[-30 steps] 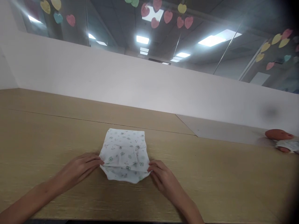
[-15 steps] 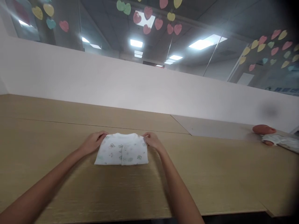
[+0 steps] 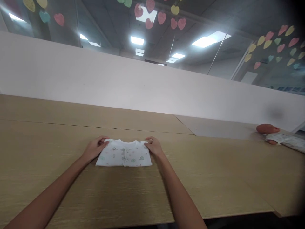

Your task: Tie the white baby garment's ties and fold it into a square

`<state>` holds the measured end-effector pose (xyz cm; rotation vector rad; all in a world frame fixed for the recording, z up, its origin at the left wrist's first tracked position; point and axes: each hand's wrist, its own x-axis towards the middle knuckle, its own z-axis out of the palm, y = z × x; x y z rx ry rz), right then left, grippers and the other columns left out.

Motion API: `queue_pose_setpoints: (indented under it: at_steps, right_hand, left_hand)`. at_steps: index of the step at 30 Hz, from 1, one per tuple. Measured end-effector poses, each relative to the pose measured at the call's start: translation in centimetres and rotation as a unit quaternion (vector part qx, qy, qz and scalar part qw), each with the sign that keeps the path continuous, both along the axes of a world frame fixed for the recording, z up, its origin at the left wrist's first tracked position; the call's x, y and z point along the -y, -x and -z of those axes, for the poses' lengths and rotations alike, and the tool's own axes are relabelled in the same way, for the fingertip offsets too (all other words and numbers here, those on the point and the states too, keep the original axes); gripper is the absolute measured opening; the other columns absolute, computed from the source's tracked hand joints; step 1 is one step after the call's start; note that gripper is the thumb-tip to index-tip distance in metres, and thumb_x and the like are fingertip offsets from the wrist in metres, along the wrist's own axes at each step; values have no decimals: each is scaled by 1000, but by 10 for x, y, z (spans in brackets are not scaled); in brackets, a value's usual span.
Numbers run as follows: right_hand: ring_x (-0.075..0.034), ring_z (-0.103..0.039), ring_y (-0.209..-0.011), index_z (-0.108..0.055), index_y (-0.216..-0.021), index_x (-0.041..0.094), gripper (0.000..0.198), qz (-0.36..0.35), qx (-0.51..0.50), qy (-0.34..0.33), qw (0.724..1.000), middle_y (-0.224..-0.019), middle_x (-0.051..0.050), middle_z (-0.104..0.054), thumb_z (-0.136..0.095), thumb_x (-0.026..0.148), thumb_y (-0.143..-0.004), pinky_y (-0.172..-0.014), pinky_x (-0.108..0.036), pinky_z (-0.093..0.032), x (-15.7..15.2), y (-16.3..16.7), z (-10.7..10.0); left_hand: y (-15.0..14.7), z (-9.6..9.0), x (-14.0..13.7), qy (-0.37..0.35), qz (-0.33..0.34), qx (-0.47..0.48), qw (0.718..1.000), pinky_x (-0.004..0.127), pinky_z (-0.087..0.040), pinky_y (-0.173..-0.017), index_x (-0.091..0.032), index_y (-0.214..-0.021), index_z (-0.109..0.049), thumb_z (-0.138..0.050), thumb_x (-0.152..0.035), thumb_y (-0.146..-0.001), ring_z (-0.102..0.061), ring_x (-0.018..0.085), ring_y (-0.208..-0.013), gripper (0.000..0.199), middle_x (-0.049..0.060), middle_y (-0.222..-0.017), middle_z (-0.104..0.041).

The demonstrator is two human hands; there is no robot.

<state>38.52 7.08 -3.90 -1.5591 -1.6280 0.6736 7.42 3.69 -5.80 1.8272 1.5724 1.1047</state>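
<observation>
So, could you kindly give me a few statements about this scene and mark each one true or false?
1. The left hand holds the garment near its top corner. True.
2. The garment is plain black. False: it is white with small prints.
3. The right hand is away from the garment. False: it holds the opposite top corner.
4. Hearts in several colours show above the white wall. True.
5. A doll lies between the hands. False: the doll lies far to the right.

Folded shirt point(image 3: 124, 156) on table point(image 3: 214, 178)
Left hand point(image 3: 94, 148) pinches it at 10 o'clock, right hand point(image 3: 154, 147) at 2; doll point(image 3: 266, 128) at 3.
</observation>
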Motion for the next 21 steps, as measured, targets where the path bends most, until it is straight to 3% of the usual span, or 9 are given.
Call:
queue_pose_setpoints:
  at_steps: [7,12,21]
  right_hand:
    - [-13,-58,-71,-64,-82,13,20,8,25,-24,999,-79,-5,-65,-57,7,-64,-65,-22,-44,-4,3,7]
    - [-13,-59,-72,-66,-78,13,16,-8,57,-17,998,-81,-7,-68,-55,6,-68,-66,-21,-44,-6,1,11]
    - [-13,-59,-71,-67,-80,12,27,-21,67,-14,997,-80,-7,-68,-49,0,-66,-65,-20,-43,-5,1,8]
  left_hand:
    - [-1,2,-5,-8,-29,-37,999,31,-46,-71,-17,-100,-63,-45,-53,-73,-61,21,-81,49,6,-89,-68]
    - [3,9,-11,-10,-42,-75,996,31,-46,-75,-17,-99,-66,-47,-51,-72,-61,23,-87,47,7,-96,-69]
    - [4,8,-9,4,-5,-56,998,32,-46,-73,-18,-97,-67,-42,-52,-76,-62,24,-86,47,7,-95,-70]
